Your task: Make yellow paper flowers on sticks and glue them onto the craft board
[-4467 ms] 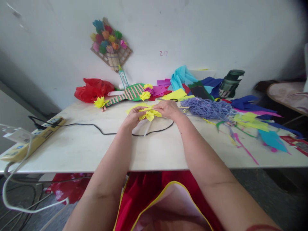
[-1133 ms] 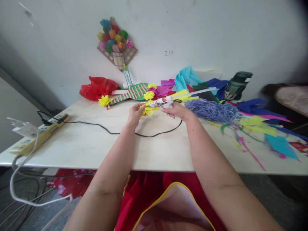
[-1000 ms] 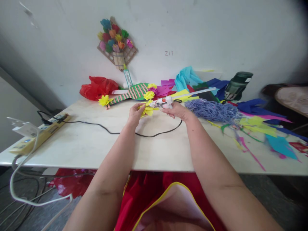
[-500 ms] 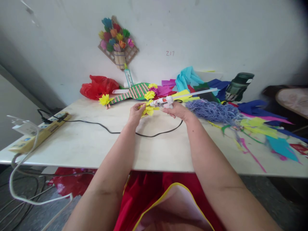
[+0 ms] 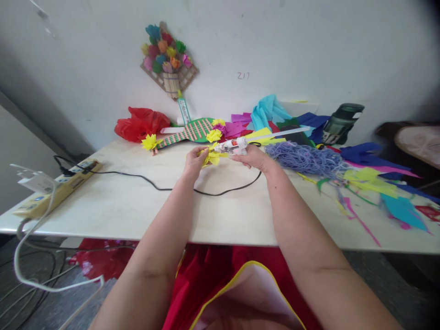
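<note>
My left hand (image 5: 193, 159) pinches a yellow paper flower (image 5: 212, 157) above the middle of the white table (image 5: 144, 206). My right hand (image 5: 250, 156) grips a white glue gun (image 5: 233, 145) with its nozzle against the flower. A clear glue stick (image 5: 282, 132) juts from the gun's back, up and to the right. The gun's black cord (image 5: 220, 189) loops across the table under my hands.
A green and pink striped paper guitar (image 5: 187, 133) with yellow flowers, a red plastic bag (image 5: 140, 123), coloured paper scraps (image 5: 374, 176), purple yarn (image 5: 302, 158) and a dark green bottle (image 5: 338, 123) lie along the back. A power strip (image 5: 57, 188) sits at the left edge. A paper flower basket (image 5: 168, 62) hangs on the wall.
4.5 s ago both hands held only the yellow flower. Since then my right hand has picked up the glue gun and holds it at the flower; over the last second little has moved.
</note>
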`<state>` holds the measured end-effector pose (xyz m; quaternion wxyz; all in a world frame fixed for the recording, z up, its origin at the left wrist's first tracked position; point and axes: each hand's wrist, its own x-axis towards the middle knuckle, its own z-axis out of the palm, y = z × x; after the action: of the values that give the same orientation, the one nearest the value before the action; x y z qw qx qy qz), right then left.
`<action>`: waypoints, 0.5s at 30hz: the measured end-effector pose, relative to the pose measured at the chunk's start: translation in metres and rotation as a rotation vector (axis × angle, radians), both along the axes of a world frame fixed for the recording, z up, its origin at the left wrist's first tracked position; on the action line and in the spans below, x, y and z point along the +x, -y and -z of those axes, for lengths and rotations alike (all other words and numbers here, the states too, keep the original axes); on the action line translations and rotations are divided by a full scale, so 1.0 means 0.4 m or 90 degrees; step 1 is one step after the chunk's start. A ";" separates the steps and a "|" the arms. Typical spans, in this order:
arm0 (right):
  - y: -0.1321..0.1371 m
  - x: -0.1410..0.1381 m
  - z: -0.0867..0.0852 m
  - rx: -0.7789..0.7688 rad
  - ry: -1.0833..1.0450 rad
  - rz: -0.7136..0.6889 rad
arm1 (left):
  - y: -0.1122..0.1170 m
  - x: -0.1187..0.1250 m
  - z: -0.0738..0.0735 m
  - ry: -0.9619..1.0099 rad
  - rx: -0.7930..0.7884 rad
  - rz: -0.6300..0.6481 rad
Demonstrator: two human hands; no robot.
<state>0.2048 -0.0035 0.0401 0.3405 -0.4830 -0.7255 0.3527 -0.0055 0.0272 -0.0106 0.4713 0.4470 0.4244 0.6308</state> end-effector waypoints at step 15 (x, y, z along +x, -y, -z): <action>-0.001 0.003 0.000 0.005 -0.003 0.005 | 0.004 0.000 -0.003 0.017 -0.003 0.005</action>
<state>0.2060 -0.0032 0.0400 0.3457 -0.4833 -0.7242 0.3499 -0.0055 0.0255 -0.0093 0.4806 0.4391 0.4178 0.6337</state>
